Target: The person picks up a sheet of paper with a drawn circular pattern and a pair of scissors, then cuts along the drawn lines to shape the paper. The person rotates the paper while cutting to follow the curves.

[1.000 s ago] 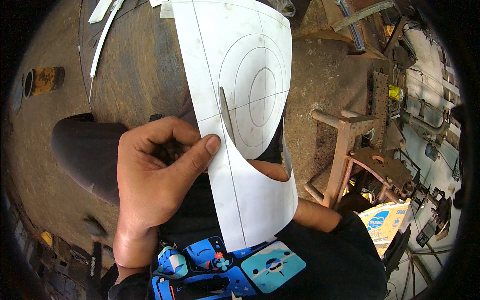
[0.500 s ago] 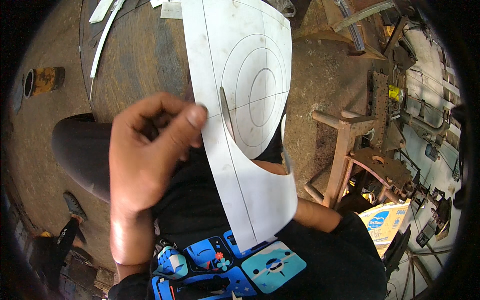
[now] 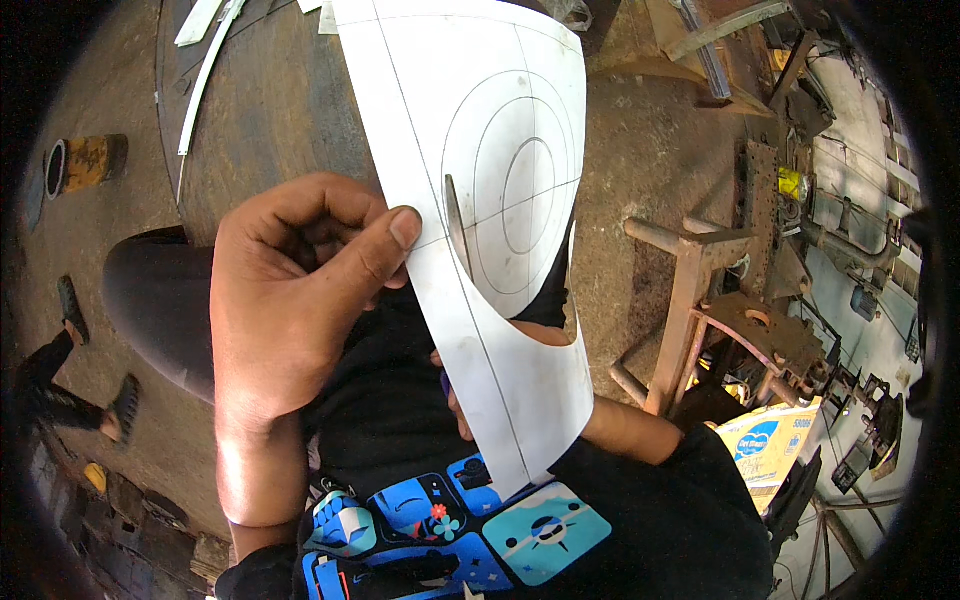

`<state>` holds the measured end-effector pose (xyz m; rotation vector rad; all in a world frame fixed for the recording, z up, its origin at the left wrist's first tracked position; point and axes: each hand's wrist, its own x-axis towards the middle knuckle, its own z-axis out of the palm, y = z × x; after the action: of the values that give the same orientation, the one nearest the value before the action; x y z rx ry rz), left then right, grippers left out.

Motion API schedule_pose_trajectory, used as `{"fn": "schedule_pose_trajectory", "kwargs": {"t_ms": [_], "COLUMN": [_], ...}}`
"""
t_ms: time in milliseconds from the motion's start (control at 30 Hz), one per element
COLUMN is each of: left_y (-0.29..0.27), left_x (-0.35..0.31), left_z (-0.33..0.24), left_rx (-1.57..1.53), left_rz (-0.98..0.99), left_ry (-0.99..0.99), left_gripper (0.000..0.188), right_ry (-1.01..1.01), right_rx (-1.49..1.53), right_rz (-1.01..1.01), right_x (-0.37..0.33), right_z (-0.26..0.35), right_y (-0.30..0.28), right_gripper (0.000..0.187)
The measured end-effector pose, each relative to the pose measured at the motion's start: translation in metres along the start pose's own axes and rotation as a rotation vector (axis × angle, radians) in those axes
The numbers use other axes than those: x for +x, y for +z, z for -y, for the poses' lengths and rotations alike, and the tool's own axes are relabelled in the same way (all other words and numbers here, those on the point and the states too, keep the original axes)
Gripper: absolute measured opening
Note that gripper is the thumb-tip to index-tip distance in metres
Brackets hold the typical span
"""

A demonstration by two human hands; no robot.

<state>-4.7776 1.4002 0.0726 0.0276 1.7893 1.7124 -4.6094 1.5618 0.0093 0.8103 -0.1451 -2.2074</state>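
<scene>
My left hand pinches the left edge of a white sheet between thumb and fingers. Pencil lines on the sheet form nested ovals and crossing straight lines. A curved cut runs along the outer oval, opening into a wide gap towards me. Through that cut pokes a narrow metal blade of a pair of scissors. Behind the sheet, my right hand is mostly hidden; a few fingertips show at the sheet's left edge, by a bit of purple handle.
Thin white offcuts lie on a brown board at the far left. A rusty pipe piece rests on the floor. To the right stand a rusty metal frame and a yellow carton. Another person's legs show at the left.
My left thumb has come down onto the sheet's edge, gripping it. The sheet's top has swung left and its lower end slightly right. Right fingertips now show, and the other person's feet have moved.
</scene>
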Motion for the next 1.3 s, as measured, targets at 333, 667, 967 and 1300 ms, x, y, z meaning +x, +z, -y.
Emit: {"fn": "schedule_pose_trajectory", "kwargs": {"t_ms": [333, 667, 967, 1300], "left_y": [-0.001, -0.001, -0.001, -0.002], "left_x": [-0.001, -0.001, -0.004, -0.004], "left_z": [-0.003, -0.002, -0.002, -0.003], "left_rx": [-0.015, -0.012, -0.045, -0.031], "left_rz": [-0.006, -0.008, 0.017, 0.007], "left_ry": [0.003, -0.007, -0.007, -0.014], "left_gripper": [0.012, 0.013, 0.010, 0.011], "right_ry": [-0.078, -0.102, -0.078, -0.225], "right_rx": [-0.072, -0.139, -0.068, -0.356], "right_rz": [0.075, 0.025, 0.014, -0.099], "right_x": [0.004, 0.002, 0.003, 0.000], "right_z": [-0.004, -0.005, -0.001, -0.006], "right_y": [-0.003, 0.003, 0.021, 0.026], "right_gripper": [0.053, 0.051, 0.048, 0.044]}}
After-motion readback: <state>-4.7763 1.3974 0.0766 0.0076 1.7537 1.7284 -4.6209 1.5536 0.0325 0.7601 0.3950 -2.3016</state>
